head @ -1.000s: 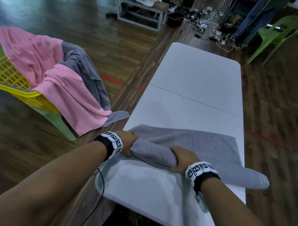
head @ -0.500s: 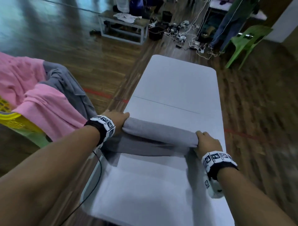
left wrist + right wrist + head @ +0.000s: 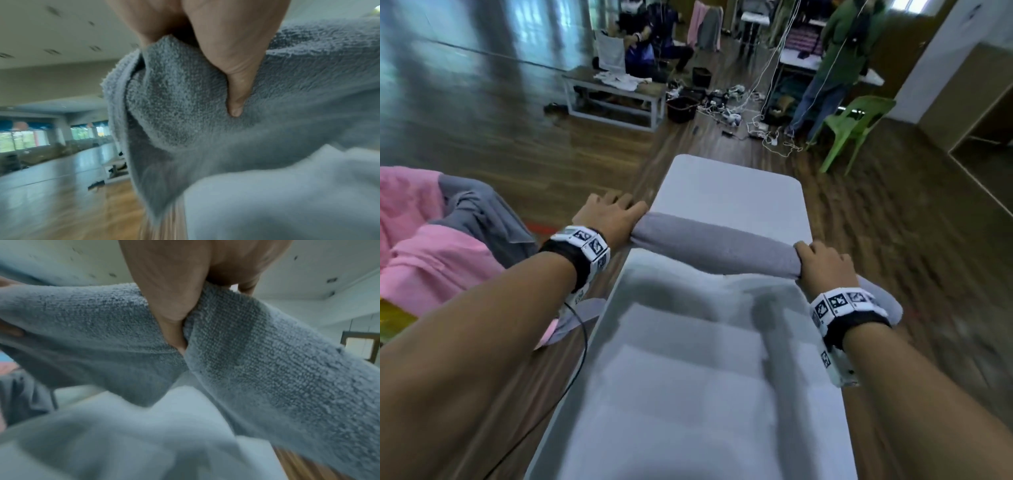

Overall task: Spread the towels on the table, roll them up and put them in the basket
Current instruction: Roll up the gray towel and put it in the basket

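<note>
A grey towel (image 3: 717,246) lies as a roll across the white table (image 3: 729,188), about halfway up its length. My left hand (image 3: 609,219) grips the roll's left end, thumb dug into the terry cloth (image 3: 185,100). My right hand (image 3: 822,263) grips the right end, where a loose tail of the towel (image 3: 883,301) hangs past the table edge; the right wrist view shows the thumb pressed into a fold of the towel (image 3: 236,340). The yellow basket (image 3: 393,318) is at the far left, mostly hidden under pink and grey towels.
A pink towel (image 3: 431,260) and another grey towel (image 3: 482,219) drape over the basket left of the table. Beyond the table stand a green plastic chair (image 3: 859,120), a low bench (image 3: 616,92), tangled cables on the wooden floor, and people.
Both hands have pushed the roll away along the table, and the flat stretch of towel ahead has been taken up into it. My hands have spread out to its ends.
</note>
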